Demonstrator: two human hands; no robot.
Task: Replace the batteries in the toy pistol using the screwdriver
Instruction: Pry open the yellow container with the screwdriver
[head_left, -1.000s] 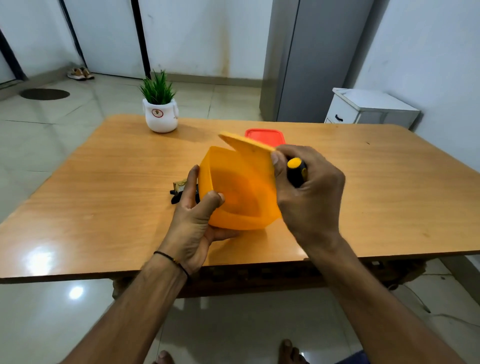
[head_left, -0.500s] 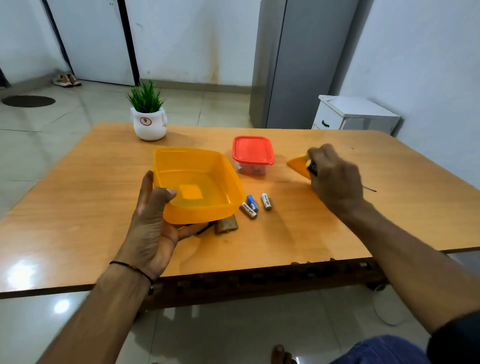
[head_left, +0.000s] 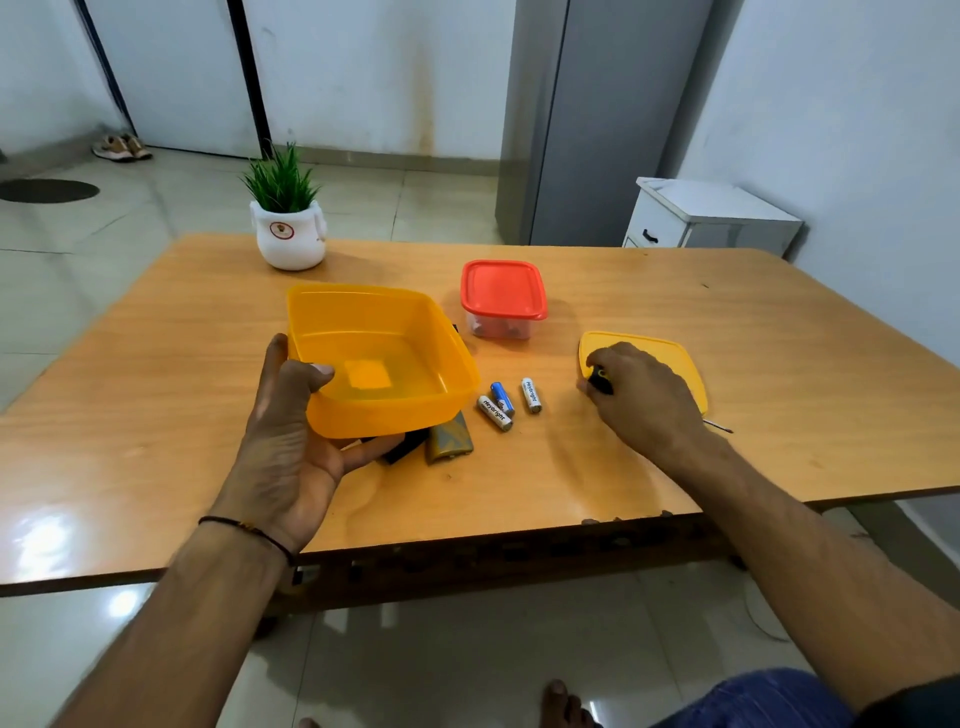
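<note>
My left hand (head_left: 283, 441) grips the near left corner of an empty orange tub (head_left: 379, 358), held just above the wooden table (head_left: 156, 395). Under the tub's near edge lies the toy pistol (head_left: 447, 441), mostly hidden; only a gold and black end shows. Three batteries (head_left: 506, 402) lie loose to its right. My right hand (head_left: 641, 397) is closed around the black and yellow screwdriver (head_left: 601, 379), whose thin tip pokes out behind the wrist. That hand rests over the orange lid (head_left: 680, 364), which lies flat on the table.
A small clear box with a red lid (head_left: 503, 291) stands behind the batteries. A white pot with a green plant (head_left: 288, 223) sits at the table's far left. A grey cabinet and a white side unit (head_left: 711, 218) stand beyond the table. My bare foot shows below.
The tub was held tilted with its lid half off. Now it is level in my left hand, the lid lies on the table at the right, and the batteries and pistol show.
</note>
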